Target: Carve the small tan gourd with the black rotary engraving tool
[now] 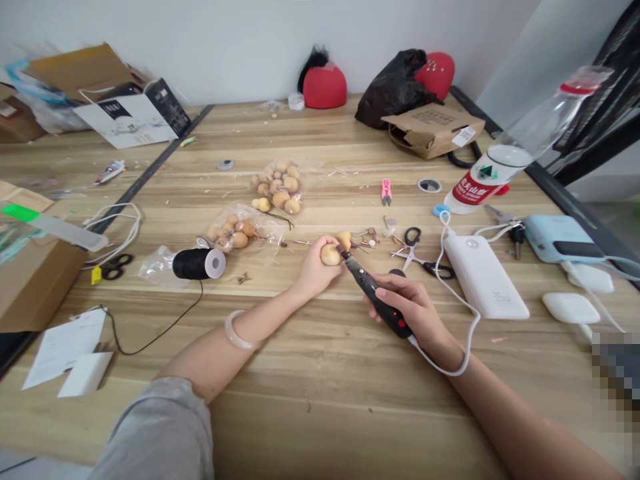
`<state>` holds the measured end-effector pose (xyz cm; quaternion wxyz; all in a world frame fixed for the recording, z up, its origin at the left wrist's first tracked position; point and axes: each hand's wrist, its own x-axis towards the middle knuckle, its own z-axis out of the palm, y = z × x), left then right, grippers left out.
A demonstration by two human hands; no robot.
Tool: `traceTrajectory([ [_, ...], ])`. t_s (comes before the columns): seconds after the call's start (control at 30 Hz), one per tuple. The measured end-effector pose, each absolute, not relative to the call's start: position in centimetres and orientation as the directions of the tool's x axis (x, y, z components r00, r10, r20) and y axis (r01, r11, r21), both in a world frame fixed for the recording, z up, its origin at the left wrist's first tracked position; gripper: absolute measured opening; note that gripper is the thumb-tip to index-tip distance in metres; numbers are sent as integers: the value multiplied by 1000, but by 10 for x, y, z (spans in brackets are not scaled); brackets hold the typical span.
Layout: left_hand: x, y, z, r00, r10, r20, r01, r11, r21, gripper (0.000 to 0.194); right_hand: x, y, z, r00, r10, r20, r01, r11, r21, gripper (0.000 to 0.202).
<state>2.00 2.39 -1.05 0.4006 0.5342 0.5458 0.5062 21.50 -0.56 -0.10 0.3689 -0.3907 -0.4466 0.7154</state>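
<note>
While your left hand (320,267) grips a round tan piece (330,255) above the middle of the worktop (325,387), your right hand (405,300) is wrapped round a black rotary tool (370,283) that slants in from about four o'clock. Its tip sits at the piece's three o'clock side; I cannot tell whether the two touch. Reckoned from that piece, a second tan piece (343,239) lies just beside it at one o'clock, one clear bag (280,190) of similar pieces at eleven, and a black spool (193,263) at nine. At three o'clock you have open scissors (411,250), then a white power bank (485,277) farther out.
</note>
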Motion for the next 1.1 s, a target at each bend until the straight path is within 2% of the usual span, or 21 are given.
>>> traceTrajectory([
  [0.17, 21, 23, -8, -63, 998, 30, 74, -25, 997, 35, 214, -7, 0, -495, 846, -197, -158, -311, -937, 33],
  [0.33, 20, 24, -9, -112, 989, 94, 156, -76, 985, 29, 214, -6, 0, -413, 881, -232, -195, -334, -922, 33],
  [0.5, 21, 23, -9, -51, 999, 2, 37, 0, 999, 35, 214, -6, -1, -479, 854, -202, -177, -320, -931, 35],
  [0.67, 21, 23, -9, -93, 992, 88, 142, -74, 987, 29, 215, -5, -1, -422, 877, -231, -170, -327, -930, 33],
  [0.8, 20, 24, -11, -46, 999, 27, 49, -24, 998, 33, 215, -6, 0, -472, 855, -215, -171, -328, -929, 35],
  [0.97, 21, 24, -9, -102, 990, 95, 149, -79, 986, 28, 215, -5, -1, -417, 878, -234, -166, -327, -930, 36],
  [1.1, 23, 24, -7, -76, 997, 29, 78, -23, 997, 35, 216, -6, -1, -496, 845, -201, -133, -303, -944, 34],
])
